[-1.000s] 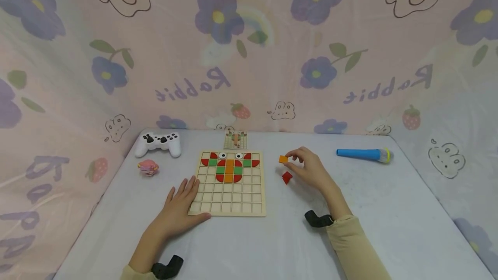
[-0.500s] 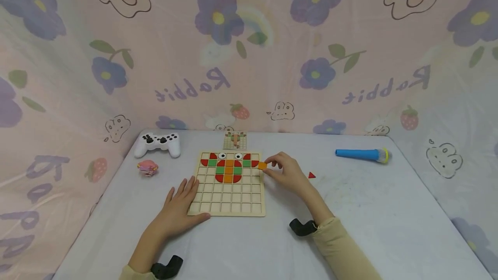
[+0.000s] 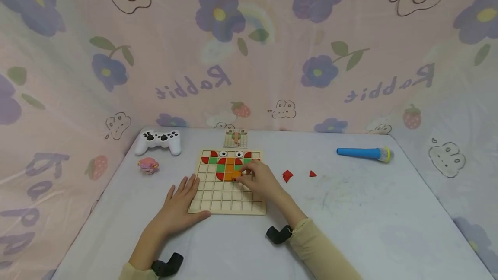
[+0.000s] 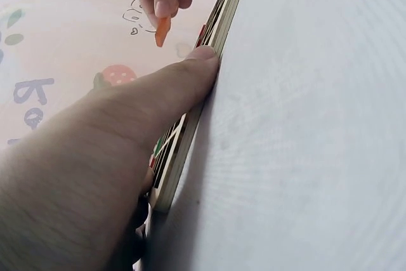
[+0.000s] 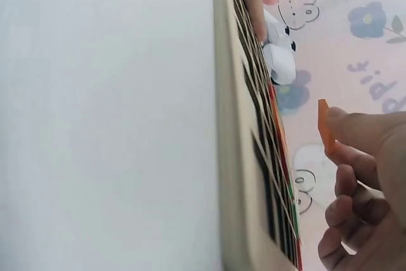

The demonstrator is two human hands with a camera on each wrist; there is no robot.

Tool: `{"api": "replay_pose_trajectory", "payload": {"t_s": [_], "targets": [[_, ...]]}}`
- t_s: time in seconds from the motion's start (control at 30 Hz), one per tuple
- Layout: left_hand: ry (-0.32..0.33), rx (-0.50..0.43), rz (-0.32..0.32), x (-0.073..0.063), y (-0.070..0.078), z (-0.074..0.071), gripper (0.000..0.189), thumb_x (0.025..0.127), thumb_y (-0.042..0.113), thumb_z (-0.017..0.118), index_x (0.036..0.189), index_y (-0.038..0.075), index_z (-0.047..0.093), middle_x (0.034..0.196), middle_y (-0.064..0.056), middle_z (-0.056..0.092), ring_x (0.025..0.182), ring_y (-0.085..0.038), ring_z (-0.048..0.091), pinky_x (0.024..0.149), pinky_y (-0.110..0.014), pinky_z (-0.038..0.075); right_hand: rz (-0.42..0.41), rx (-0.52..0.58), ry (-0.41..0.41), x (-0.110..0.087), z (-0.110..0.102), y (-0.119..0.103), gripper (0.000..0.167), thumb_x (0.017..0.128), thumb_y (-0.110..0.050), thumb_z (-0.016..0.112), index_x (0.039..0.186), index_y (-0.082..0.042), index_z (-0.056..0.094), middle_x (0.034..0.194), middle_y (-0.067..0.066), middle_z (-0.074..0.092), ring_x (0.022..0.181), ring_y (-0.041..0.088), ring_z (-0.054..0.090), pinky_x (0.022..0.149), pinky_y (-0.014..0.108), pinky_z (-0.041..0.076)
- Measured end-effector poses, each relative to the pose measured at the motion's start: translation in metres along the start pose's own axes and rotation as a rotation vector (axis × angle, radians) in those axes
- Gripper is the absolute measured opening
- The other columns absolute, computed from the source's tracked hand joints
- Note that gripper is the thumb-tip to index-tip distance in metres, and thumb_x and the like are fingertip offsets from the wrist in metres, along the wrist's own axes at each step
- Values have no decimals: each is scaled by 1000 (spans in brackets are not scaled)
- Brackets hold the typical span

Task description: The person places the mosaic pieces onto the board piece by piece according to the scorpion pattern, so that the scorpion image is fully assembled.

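Note:
A wooden grid board point(image 3: 227, 206) lies mid-table, its upper rows filled with red, green and orange tiles and two eye tiles. Between thumb and fingertips, my right hand point(image 3: 262, 180) pinches an orange square tile point(image 3: 236, 175) over the board, covering some tiles at the right. The right wrist view shows that orange tile point(image 5: 325, 125) raised off the board's surface. My left hand point(image 3: 179, 202) lies with straight, spread fingers along the board's left edge; in the left wrist view its thumb point(image 4: 184, 77) rests on the board's edge.
Red tiles point(image 3: 287, 176) and a red triangle tile point(image 3: 313, 173) lie right of the board. Behind it is a small pattern card point(image 3: 235, 138). A white game controller point(image 3: 158, 141) and pink toy point(image 3: 148, 165) sit at left, a blue toy microphone point(image 3: 362, 154) at right.
My right hand has carried the orange tile leftward from the loose tiles to over the board's filled area. A red triangle now shows to the right. The left hand has stayed in place.

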State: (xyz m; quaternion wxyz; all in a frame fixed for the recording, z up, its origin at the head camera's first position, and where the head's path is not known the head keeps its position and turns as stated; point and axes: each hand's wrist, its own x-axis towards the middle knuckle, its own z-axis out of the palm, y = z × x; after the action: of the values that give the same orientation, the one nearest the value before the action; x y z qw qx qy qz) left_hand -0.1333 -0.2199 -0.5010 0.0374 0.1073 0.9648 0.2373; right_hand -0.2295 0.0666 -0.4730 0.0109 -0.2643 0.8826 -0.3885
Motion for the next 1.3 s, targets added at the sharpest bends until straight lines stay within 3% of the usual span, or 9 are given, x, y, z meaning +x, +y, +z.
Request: {"api": "replay_pose_trajectory", "payload": {"t_s": [0.43, 1.3], "targets": [[10, 4, 3, 0, -2, 0, 113, 90, 72, 69, 167, 1, 25, 176, -18, 18, 163, -45, 11, 126, -70, 4, 13, -22, -92, -5, 29, -1, 24, 96, -31, 82, 112, -12, 79, 96, -7, 63, 88, 11, 55, 76, 24, 50], [-10, 11, -16, 0, 2, -2, 114, 90, 73, 68, 167, 0, 25, 176, -17, 16, 163, -44, 9, 126, -71, 2, -44, -24, -12, -11, 38, 4, 22, 94, -28, 84, 112, -16, 80, 91, -8, 63, 86, 9, 54, 75, 23, 48]]}}
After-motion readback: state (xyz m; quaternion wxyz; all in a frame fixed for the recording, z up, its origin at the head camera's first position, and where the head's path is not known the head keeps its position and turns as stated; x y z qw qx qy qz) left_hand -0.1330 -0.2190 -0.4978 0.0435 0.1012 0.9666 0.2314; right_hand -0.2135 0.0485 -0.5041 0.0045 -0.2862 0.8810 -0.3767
